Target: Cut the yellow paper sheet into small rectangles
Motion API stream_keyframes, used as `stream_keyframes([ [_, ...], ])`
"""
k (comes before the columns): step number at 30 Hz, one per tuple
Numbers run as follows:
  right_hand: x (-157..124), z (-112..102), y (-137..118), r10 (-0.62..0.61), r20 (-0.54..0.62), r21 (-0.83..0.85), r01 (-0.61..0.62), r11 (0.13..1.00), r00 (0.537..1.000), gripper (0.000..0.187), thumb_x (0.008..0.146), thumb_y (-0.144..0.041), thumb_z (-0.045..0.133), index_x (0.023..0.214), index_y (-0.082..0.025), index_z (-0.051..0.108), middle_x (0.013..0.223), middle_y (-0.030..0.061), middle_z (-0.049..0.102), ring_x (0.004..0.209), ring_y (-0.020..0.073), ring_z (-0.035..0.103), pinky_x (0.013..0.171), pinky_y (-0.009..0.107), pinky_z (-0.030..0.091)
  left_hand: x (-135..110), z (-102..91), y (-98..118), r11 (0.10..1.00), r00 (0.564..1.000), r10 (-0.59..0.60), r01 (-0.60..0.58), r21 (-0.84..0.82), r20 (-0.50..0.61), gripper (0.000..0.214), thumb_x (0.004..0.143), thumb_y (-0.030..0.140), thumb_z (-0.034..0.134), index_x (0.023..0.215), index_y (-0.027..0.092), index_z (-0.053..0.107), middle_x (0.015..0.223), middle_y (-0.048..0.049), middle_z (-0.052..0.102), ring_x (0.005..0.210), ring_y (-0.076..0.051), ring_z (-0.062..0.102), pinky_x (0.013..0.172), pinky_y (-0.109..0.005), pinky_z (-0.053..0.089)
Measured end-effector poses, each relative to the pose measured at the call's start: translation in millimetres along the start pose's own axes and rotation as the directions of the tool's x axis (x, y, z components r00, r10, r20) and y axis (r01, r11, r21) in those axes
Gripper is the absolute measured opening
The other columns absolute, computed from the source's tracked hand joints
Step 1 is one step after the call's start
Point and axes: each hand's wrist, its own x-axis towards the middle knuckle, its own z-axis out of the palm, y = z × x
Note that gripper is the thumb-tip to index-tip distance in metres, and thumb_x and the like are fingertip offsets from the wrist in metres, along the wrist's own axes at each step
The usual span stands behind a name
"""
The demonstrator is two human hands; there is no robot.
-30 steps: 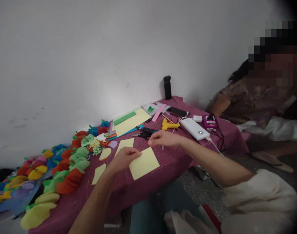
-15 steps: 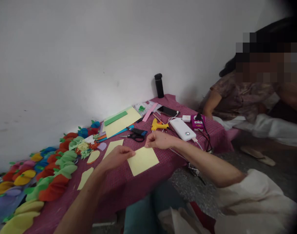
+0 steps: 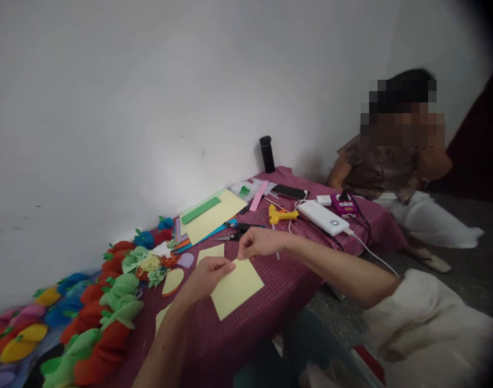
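Note:
A pale yellow square sheet (image 3: 236, 291) hangs from both my hands just above the table's front part. My left hand (image 3: 210, 275) pinches its upper edge between thumb and fingers. Close beside it, my right hand (image 3: 260, 242) pinches the same edge a little farther right. Behind the hands lie scissors (image 3: 230, 237), their handles partly covered by a black object and my right hand. Another pale yellow piece (image 3: 212, 251) lies behind my left hand, and a rounded yellow cut-out (image 3: 173, 281) is to its left.
Rows of colourful fruit-like crafts (image 3: 109, 307) line the left side. Stacked coloured sheets (image 3: 206, 223), a yellow glue gun (image 3: 282, 214), a white power bank (image 3: 323, 217) with cables and a black bottle (image 3: 267, 154) stand or lie farther back. A person (image 3: 392, 167) sits at the right.
My two hands have come closer together along the sheet's upper edge. The view has shifted, and the seated person has raised a hand toward the head.

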Motion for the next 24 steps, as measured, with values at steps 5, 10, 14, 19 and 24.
stream_keyframes([
  [5, 5, -9, 2, 0.091, -0.079, 0.087, -0.084, 0.993, 0.993, 0.025, 0.067, -0.036, 0.058, 0.071, -0.012, 0.062, 0.064, 0.0017, 0.059, 0.055, 0.0080, 0.050, 0.055, 0.020, 0.039, -5, -15.4, -14, 0.998, 1.000, -0.023, 0.021, -0.065, -0.016, 0.037, 0.072, 0.048, 0.048, 0.059, 0.014, 0.054, 0.049, 0.0037, 0.045, 0.043, -0.008, 0.036, 0.042, -0.019, 0.022],
  [10, 19, 15, 2, -0.025, -0.034, -0.068, 0.022, 0.997, 0.999, 0.027, 0.069, -0.036, 0.056, 0.078, -0.011, 0.064, 0.062, -0.0015, 0.056, 0.054, 0.0068, 0.044, 0.051, 0.018, 0.034, 3, -12.1, -16, 0.995, 0.999, 0.042, -0.041, -0.091, 0.010, 0.037, 0.073, 0.047, 0.048, 0.056, 0.015, 0.053, 0.047, 0.0045, 0.042, 0.043, -0.007, 0.032, 0.041, -0.020, 0.020],
  [14, 32, 23, 10, 0.041, -0.069, -0.068, -0.045, 0.997, 0.997, 0.022, 0.067, -0.032, 0.058, 0.070, -0.011, 0.064, 0.056, -0.0029, 0.053, 0.052, 0.0067, 0.041, 0.050, 0.019, 0.032, 6, -15.5, -29, 0.994, 0.998, 0.059, -0.060, -0.092, -0.010, 0.036, 0.074, 0.045, 0.048, 0.058, 0.014, 0.058, 0.050, 0.0025, 0.049, 0.045, -0.009, 0.038, 0.043, -0.020, 0.024],
  [19, 35, -4, 23, 0.161, -0.082, 0.155, -0.147, 0.977, 0.984, 0.019, 0.064, -0.031, 0.061, 0.065, -0.012, 0.062, 0.056, -0.0021, 0.054, 0.050, 0.0069, 0.043, 0.052, 0.021, 0.034, 9, -27.2, -54, 0.987, 0.983, -0.033, 0.002, -0.164, -0.182, 0.033, 0.072, 0.042, 0.051, 0.060, 0.014, 0.064, 0.062, -0.0032, 0.062, 0.057, -0.014, 0.052, 0.053, -0.022, 0.037],
  [24, 44, -10, 30, 0.158, -0.038, 0.232, -0.146, 0.962, 0.987, 0.020, 0.064, -0.033, 0.062, 0.067, -0.013, 0.061, 0.055, -0.0029, 0.053, 0.049, 0.0061, 0.042, 0.050, 0.020, 0.033, 24, -19.8, -53, 0.951, 0.882, -0.092, -0.060, -0.304, -0.463, 0.042, 0.072, 0.044, 0.052, 0.103, 0.015, 0.058, 0.092, -0.0067, 0.064, 0.080, -0.018, 0.057, 0.064, -0.024, 0.042],
])
